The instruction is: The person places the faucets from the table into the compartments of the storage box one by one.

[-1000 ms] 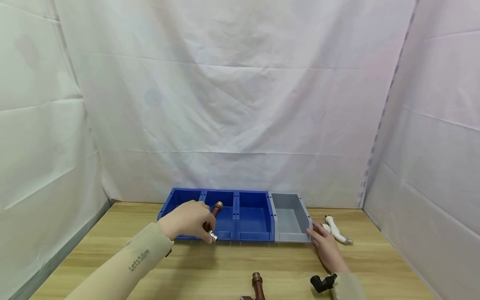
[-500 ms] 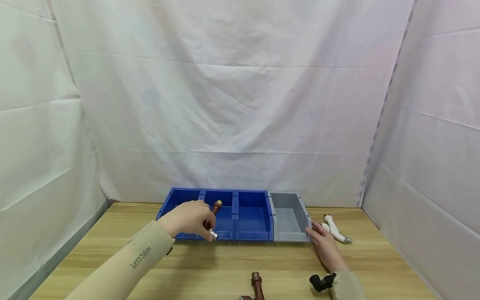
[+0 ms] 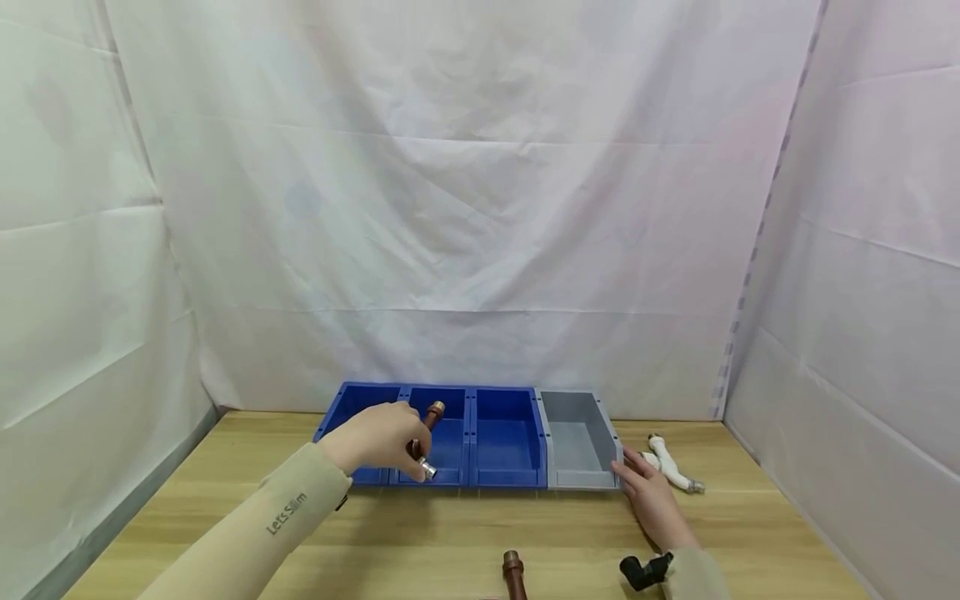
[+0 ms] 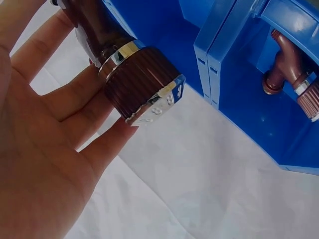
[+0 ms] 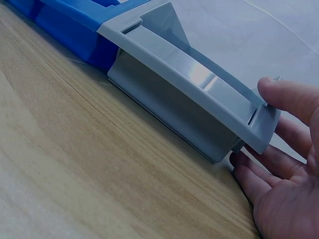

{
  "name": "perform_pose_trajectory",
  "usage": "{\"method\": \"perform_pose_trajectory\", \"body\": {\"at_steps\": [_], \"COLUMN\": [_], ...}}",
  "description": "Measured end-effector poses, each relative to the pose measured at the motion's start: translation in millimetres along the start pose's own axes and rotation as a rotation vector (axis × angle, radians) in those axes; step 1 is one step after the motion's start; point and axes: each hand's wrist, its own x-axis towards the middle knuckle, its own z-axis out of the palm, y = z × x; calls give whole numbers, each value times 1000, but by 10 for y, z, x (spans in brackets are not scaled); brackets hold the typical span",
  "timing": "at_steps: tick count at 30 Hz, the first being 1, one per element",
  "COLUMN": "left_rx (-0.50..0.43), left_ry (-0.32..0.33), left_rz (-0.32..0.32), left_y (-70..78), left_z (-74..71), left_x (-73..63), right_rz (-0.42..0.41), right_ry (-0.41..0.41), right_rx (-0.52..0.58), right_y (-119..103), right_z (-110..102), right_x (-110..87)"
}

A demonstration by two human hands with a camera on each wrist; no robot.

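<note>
My left hand holds a dark brown radiator valve above the front of the blue bins. The left wrist view shows its ribbed knob, with numbers on a chrome end, beside my fingers. A similar brown valve lies inside a blue bin there; which bin I cannot tell. At the row's right end, my right hand grips the side edge of the grey bin. The right wrist view has the thumb on its rim and the fingers around the outer side.
A white valve lies right of the grey bin. Another brown valve is cut off by the bottom edge of the head view. A black elbow-shaped piece shows by my right wrist. White cloth hangs behind the wooden table.
Both hands keep their places, with the valve and on the grey bin. The head view has tilted up slightly, so less of the front brown valve shows.
</note>
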Motion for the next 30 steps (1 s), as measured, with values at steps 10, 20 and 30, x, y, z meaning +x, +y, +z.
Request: {"method": "perform_pose_trajectory", "body": {"at_steps": [10,20,30], "left_rx": [0,5,-5], "left_ry": [15,20,13], "left_rz": [8,-24,-43], "left_y": [-42,-74,-108], "left_z": [2,-1,-4], "left_x": [65,107,142], "right_rz": [-12,-19,-7], "right_ry": [4,5,7], "right_rx": [-4,13,20], "right_y": [-33,-25,-52], "right_z": [39,49,37], "right_x": [4,21,11]}}
